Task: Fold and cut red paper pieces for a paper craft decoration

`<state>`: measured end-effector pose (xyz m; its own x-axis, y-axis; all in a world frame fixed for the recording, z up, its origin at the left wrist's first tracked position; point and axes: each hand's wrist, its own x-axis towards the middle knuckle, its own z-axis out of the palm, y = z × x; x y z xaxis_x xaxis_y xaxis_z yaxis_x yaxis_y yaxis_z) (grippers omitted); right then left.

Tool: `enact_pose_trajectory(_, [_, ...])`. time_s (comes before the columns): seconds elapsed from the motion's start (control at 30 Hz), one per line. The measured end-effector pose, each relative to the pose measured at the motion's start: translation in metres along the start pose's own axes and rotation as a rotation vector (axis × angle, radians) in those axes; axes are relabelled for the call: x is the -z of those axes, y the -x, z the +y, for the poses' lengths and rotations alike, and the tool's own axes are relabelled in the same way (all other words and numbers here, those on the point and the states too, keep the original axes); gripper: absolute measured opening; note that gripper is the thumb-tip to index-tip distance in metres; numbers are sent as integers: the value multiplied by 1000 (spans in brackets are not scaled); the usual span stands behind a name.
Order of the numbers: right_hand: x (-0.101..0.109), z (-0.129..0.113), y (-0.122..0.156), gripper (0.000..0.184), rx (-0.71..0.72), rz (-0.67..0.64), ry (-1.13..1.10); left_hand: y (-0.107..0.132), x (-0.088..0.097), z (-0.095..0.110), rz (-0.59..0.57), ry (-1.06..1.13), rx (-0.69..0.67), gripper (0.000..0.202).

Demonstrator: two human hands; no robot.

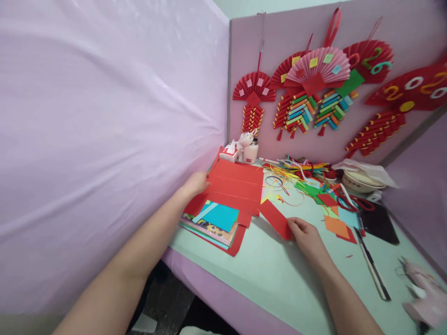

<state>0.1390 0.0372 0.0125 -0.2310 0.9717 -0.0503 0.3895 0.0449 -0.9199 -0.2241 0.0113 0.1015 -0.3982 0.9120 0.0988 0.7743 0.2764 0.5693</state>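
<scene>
My left hand [193, 184] reaches to the left edge of a stack of red paper sheets [234, 182] by the purple wall, its fingers curled on the stack's edge. My right hand [304, 235] rests on the pale green table [272, 274], pinching the near end of a red paper strip [275, 217] that runs up toward the stack. A blue sheet [220, 216] and patterned papers lie under the red sheets.
Red-handled scissors [352, 201], a ruler [372, 265], orange paper [335, 226], a black sheet [379, 224], colourful scraps [307, 179], a bowl [361, 179] and a small jar [250, 151] crowd the far and right side. Paper fan decorations [316, 79] hang on the back wall.
</scene>
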Motion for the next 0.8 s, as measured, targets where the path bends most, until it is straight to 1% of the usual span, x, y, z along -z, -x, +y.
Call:
enact_pose_trajectory(0.07, [4, -4, 4, 30, 28, -91, 55, 26, -1, -11, -27, -87, 27, 11])
enact_pose_trajectory(0.1, [7, -7, 6, 28, 40, -142, 81, 38, -3, -16, -35, -144, 46, 14])
enact_pose_trajectory(0.17, [11, -10, 10, 25, 63, -249, 122, 60, -7, -23, -33, -385, 49, 23])
enact_pose_trajectory(0.27, [16, -14, 16, 21, 88, -385, 167, 76, -14, -26, -31, -570, 68, 38])
enact_pose_trajectory(0.33, [17, -16, 18, 20, 108, -425, 162, 77, -17, -26, -34, -614, 81, 42])
enact_pose_trajectory(0.5, [16, -16, 19, 22, 135, -436, 163, 73, -20, -28, -24, -623, 98, 48])
enact_pose_trajectory(0.6, [14, -15, 18, 24, 147, -443, 193, 72, -20, -32, 23, -560, 107, 53])
enact_pose_trajectory(0.67, [14, -14, 18, 24, 155, -447, 198, 71, -20, -36, 53, -500, 104, 52])
enact_pose_trajectory(0.73, [14, -14, 17, 24, 162, -441, 195, 69, -18, -39, 75, -444, 69, 49])
enact_pose_trajectory(0.8, [13, -14, 16, 24, 165, -428, 188, 70, -14, -40, 111, -411, 33, 51])
